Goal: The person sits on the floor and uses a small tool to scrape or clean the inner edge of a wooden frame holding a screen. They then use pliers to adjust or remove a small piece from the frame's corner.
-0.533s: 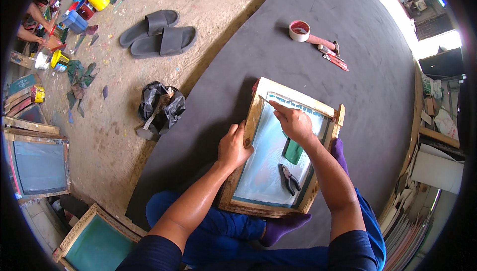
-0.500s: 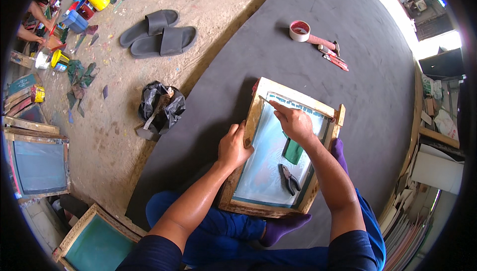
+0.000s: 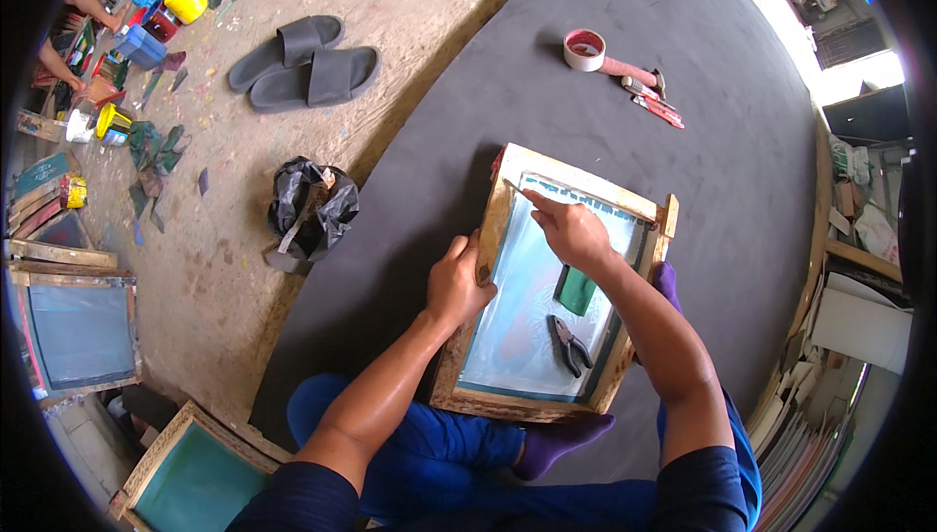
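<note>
A wooden screen-printing frame (image 3: 610, 397) with pale bluish mesh (image 3: 508, 337) lies tilted across my lap. My left hand (image 3: 461, 283) is closed around its left rail. Over the upper mesh is my right hand (image 3: 574, 232), its index finger stretched toward the upper left corner and the other fingers curled under. A thin sliver shows at that fingertip, too small to name. Dark pliers (image 3: 570, 345) rest on the mesh, below a green rectangular piece (image 3: 576, 291). Small dark marks run along the mesh's top edge.
On the dark mat (image 3: 673, 5) lie a tape roll (image 3: 584, 51), a hammer (image 3: 630, 71) and red cutters (image 3: 659, 109). Black sandals (image 3: 312, 63) and a black plastic bag (image 3: 314, 208) sit left. More framed screens (image 3: 80, 332) stand lower left; another person's hands (image 3: 73, 73) work near paint pots.
The view has shifted slightly. My right hand remains near the frame's upper left corner, with its fingertip moved a little; my left hand keeps its hold on the rail.
</note>
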`<state>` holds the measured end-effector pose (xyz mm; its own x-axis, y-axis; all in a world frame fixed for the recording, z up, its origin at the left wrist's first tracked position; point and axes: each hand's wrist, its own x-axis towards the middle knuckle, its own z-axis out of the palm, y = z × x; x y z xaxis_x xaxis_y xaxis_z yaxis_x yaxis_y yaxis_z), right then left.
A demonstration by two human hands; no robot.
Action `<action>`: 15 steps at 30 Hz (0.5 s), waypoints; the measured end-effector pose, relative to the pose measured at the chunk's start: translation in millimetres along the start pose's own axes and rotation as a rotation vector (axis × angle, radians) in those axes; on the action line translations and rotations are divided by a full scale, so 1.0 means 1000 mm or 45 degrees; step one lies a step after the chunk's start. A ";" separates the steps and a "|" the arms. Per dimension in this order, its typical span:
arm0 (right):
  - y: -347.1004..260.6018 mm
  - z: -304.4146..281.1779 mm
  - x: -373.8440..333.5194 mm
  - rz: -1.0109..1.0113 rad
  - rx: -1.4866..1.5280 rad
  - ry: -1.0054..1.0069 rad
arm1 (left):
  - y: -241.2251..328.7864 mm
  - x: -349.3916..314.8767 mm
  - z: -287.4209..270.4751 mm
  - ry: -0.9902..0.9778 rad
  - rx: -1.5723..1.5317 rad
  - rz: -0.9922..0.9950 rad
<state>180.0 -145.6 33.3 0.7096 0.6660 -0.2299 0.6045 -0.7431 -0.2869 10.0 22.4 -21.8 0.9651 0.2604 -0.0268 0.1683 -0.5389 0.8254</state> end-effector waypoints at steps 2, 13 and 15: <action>-0.025 -0.027 0.004 0.110 -0.258 -0.198 | -0.004 -0.002 -0.002 -0.002 0.015 -0.015; -0.002 -0.018 0.011 0.097 0.200 -0.142 | -0.006 0.005 -0.003 0.026 0.019 0.023; 0.004 -0.012 0.013 0.030 0.291 -0.070 | -0.006 0.007 -0.001 0.052 0.021 0.063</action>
<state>196.2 -140.9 40.2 0.6981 0.6557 -0.2876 0.4856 -0.7288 -0.4827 15.8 28.6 -26.7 0.9633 0.2657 0.0372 0.1242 -0.5647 0.8159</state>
